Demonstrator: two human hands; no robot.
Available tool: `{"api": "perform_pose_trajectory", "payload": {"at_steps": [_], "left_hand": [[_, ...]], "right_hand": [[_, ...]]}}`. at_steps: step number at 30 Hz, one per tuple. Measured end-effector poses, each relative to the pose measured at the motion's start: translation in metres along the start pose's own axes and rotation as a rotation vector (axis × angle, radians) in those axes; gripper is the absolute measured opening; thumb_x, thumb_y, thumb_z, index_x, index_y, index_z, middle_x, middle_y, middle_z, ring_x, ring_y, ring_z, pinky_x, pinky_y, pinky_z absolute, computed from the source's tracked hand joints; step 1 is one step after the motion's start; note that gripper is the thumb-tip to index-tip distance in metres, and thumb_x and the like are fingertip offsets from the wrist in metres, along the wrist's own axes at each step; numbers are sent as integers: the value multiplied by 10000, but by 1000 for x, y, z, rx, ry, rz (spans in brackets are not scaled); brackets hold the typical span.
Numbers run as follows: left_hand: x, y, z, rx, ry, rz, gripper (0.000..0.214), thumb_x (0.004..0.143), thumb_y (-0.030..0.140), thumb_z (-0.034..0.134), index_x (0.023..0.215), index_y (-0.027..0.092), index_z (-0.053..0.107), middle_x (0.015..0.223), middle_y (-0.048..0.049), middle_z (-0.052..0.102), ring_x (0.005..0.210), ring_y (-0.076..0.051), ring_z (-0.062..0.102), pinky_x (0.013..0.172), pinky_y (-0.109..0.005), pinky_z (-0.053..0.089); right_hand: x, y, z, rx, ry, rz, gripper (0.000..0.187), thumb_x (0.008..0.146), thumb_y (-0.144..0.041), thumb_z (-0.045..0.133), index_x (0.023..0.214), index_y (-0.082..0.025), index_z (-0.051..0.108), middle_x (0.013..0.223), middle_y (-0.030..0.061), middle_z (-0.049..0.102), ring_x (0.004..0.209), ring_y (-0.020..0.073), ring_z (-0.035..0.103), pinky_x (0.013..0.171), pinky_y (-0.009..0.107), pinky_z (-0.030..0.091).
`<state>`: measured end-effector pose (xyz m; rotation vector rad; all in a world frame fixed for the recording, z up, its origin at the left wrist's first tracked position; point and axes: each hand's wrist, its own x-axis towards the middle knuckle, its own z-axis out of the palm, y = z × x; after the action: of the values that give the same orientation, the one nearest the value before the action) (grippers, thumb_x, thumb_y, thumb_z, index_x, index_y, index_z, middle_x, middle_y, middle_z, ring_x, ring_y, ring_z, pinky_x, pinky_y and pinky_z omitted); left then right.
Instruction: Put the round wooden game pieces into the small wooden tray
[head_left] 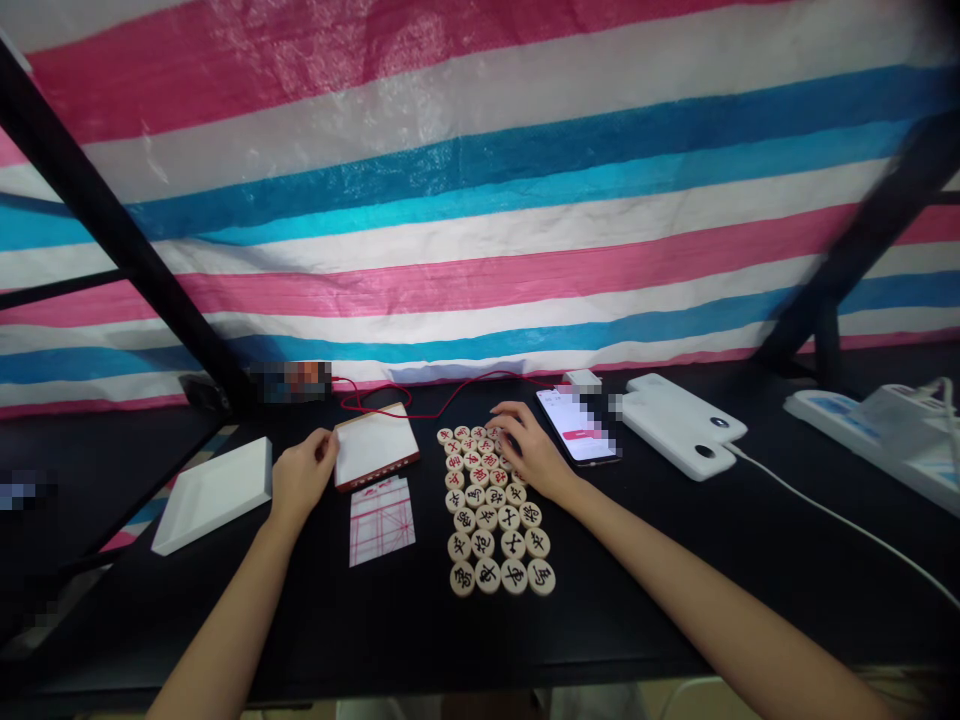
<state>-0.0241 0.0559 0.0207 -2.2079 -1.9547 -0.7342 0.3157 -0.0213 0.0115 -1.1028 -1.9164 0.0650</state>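
Several round Chinese chess pieces lie in a grid of rows on the black table, red characters at the far end and black ones nearer me. Over the far right corner of the grid is my right hand, fingers bent but apart, fingertips at the red pieces and partly covering them. My left hand rests loosely curled on the table, with nothing visible in it. It sits between a white box lid or tray and a shallow box with a white inside. A folded paper board with red lines lies just in front of that box.
A lit phone lies right of my right hand. Farther right are a white charging device with a cable and a power strip. A red cable runs along the back. Striped sheeting hangs behind, between dark frame bars.
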Motion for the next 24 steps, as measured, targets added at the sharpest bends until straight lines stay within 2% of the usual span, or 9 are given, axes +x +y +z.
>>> {"api": "perform_pose_trajectory", "payload": {"at_steps": [17, 24], "left_hand": [[0, 1, -1, 13, -16, -8, 327, 865, 429, 347, 815, 215, 589, 685, -18, 623, 643, -160, 558, 555, -234, 276], [0, 1, -2, 28, -17, -12, 320, 866, 420, 353, 814, 216, 593, 692, -19, 630, 647, -162, 562, 560, -234, 279]], "right_hand": [[0, 0, 0, 3, -17, 5, 323, 813, -35, 395, 1052, -214, 520, 1164, 100, 432, 1017, 191, 527, 908, 387, 454], [0, 2, 1, -2, 4, -17, 292, 842, -58, 385, 1048, -210, 526, 1139, 103, 449, 1015, 193, 521, 905, 390, 452]]}}
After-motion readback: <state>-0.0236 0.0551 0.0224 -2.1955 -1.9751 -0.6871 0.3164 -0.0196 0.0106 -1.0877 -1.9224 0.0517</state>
